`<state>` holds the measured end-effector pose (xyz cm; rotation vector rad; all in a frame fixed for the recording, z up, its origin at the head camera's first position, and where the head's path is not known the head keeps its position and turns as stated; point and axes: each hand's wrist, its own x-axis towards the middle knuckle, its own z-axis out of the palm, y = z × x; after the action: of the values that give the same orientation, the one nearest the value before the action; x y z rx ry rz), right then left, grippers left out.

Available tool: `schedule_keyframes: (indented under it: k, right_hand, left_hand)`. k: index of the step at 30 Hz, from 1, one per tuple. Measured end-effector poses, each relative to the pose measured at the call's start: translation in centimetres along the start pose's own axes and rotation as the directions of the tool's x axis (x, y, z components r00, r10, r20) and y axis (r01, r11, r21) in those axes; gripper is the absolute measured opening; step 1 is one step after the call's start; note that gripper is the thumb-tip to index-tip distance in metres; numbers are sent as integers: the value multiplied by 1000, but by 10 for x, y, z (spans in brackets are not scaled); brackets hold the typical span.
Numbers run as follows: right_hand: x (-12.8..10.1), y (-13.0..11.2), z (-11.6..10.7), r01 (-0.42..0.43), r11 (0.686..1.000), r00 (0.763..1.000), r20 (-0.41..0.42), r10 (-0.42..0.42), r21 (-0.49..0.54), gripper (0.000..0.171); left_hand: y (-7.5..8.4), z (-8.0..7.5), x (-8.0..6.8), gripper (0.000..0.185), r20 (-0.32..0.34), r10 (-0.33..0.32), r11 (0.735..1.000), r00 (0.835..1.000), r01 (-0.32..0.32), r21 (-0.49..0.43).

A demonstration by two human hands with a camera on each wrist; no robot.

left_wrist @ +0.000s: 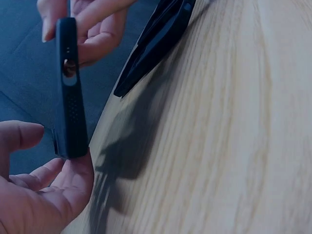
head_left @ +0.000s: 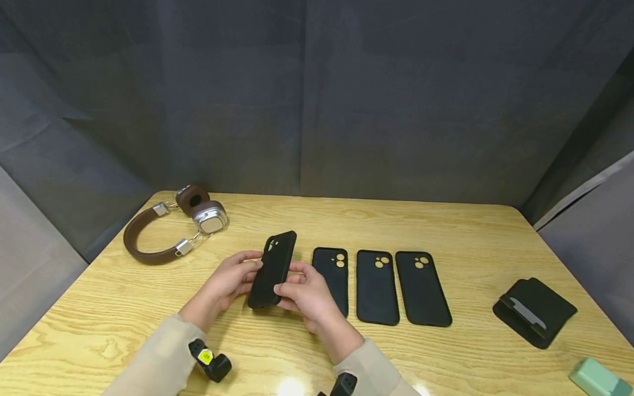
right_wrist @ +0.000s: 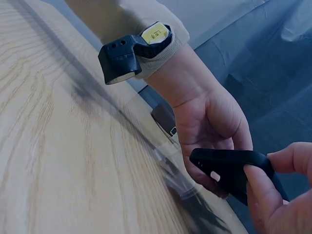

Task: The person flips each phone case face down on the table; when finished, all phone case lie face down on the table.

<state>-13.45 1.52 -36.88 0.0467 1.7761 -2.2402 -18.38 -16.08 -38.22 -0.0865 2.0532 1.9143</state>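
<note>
Both hands, left hand [head_left: 229, 281] and right hand [head_left: 306, 294], pinch the black phone case [head_left: 273, 269] edge-on with curled fingers above the counter [head_left: 475, 231]; the thin grip risks dropping it onto the case row [head_left: 376, 286] just right.

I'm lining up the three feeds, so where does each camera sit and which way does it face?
Head: above the light wooden table, looking forward and down; both hands and sleeves hold the black rubbery phone case.
Left wrist: low by the left hand, facing the case's edge and the right hand.
Right wrist: faces back at the left wrist's black camera band.
All three share the held case.
</note>
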Motion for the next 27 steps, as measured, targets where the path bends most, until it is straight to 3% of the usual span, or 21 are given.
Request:
schedule_keyframes:
  k: [14, 21, 27]
  right_hand:
    - [-2, 14, 0, 6, 989, 999, -41, -12, -149, 67]
    - [-2, 20, 0, 44, 960, 999, 7, -43, -276, 84]
    - [-3, 25, 3, 29, 937, 999, -1, -32, -349, 91]
  left_hand:
    - [-5, -11, -5, 44, -46, 37, 999, 998, -36, 18]
    - [-7, -12, -7, 44, -79, 20, 999, 997, -18, 33]
    - [-7, -14, -6, 43, -91, 30, 998, 995, -25, 65]
